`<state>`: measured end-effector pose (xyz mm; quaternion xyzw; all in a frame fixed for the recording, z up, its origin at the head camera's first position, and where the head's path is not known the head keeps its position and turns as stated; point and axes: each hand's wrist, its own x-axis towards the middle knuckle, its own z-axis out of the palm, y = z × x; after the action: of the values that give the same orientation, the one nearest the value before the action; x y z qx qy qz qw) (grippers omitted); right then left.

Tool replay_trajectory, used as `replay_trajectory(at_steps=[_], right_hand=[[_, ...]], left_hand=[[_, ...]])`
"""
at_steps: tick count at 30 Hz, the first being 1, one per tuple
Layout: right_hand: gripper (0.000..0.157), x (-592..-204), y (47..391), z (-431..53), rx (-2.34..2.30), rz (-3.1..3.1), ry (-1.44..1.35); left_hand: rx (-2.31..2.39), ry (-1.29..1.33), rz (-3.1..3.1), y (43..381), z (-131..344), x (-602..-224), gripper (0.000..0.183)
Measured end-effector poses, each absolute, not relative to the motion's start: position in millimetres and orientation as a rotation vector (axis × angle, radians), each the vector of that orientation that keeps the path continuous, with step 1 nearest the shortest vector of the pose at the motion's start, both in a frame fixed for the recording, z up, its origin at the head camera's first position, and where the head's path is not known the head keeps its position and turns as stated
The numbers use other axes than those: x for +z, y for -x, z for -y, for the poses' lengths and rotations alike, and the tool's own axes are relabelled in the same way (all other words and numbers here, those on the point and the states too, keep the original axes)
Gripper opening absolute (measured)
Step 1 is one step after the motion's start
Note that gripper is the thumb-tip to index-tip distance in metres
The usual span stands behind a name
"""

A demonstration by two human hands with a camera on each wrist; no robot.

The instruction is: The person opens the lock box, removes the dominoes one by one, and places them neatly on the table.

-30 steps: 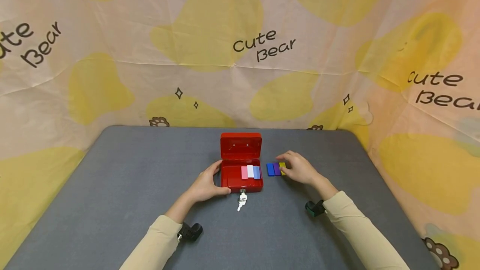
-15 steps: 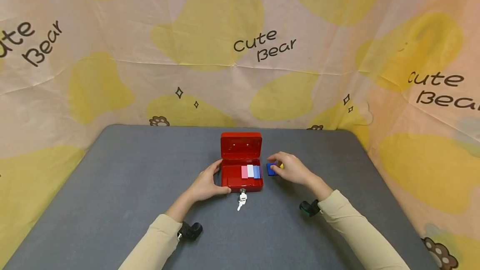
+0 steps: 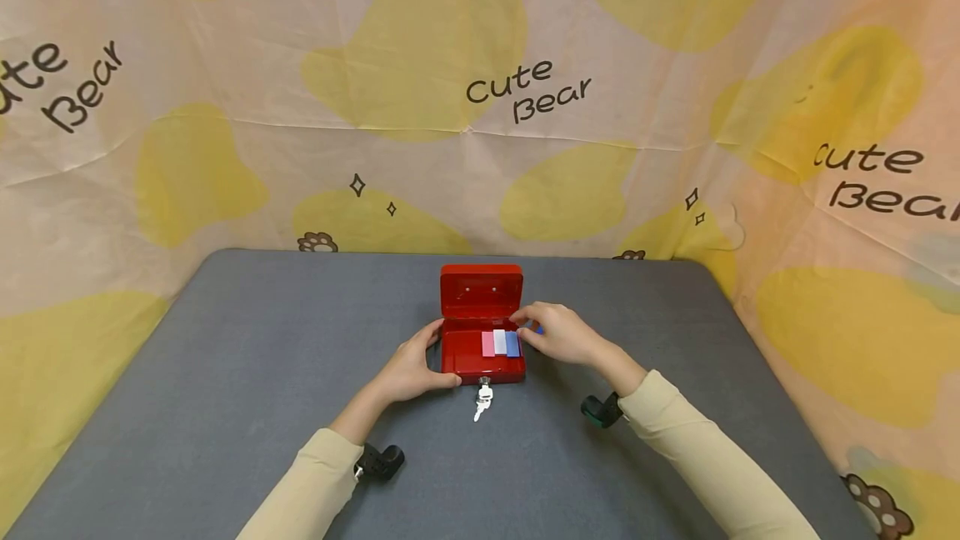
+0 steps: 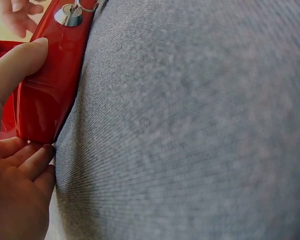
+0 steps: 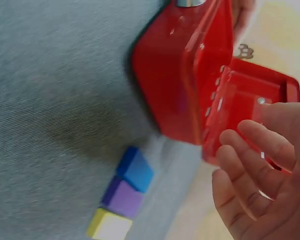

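A small red cash box (image 3: 465, 346) stands with its lid (image 3: 482, 292) raised. My left hand (image 3: 408, 369) holds its left end, thumb on the front wall and fingers against the side. Inside lie a pink block (image 3: 488, 345), a white block (image 3: 500, 342) and a light blue block (image 3: 513, 345), side by side. Over the box's right edge is my right hand (image 3: 558, 334), its fingers loosely bent and nothing seen between them. In the right wrist view, a blue block (image 5: 136, 170), a purple block (image 5: 122, 198) and a yellow block (image 5: 109, 226) lie in a row on the table beside the box.
Keys (image 3: 484, 400) hang from the lock at the box's front. The grey table (image 3: 262, 373) reaches back to a patterned cloth (image 3: 420, 65), which also rises on both sides.
From above the three blocks on the table, my right hand has moved left to the box's right edge. Those blocks stay on the table. My left hand and the box keep their place.
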<state>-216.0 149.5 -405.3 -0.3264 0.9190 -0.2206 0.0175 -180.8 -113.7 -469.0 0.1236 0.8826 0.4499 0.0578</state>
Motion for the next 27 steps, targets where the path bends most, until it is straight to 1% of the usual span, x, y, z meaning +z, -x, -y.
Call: replay_trajectory(at_steps=[7,16,20,27], right_hand=[[0.025,-395,217,-135,-0.666,-2.808,0.985],[0.025,-391,216,-123,-0.718,-2.731,0.896],[0.027,-391,217,-118,-0.709,-2.701,0.809],[0.032,-388,215,-109,-0.715,-2.634,0.556]], left_hand=[[1.358,-0.378,-2.679,181,114,-469,0.093],[1.340,-0.367,-2.688,181,114,-469,0.093],[1.341,-0.365,-2.687,182,114,-470,0.092],[1.344,-0.361,-2.684,182,114,-470,0.092]])
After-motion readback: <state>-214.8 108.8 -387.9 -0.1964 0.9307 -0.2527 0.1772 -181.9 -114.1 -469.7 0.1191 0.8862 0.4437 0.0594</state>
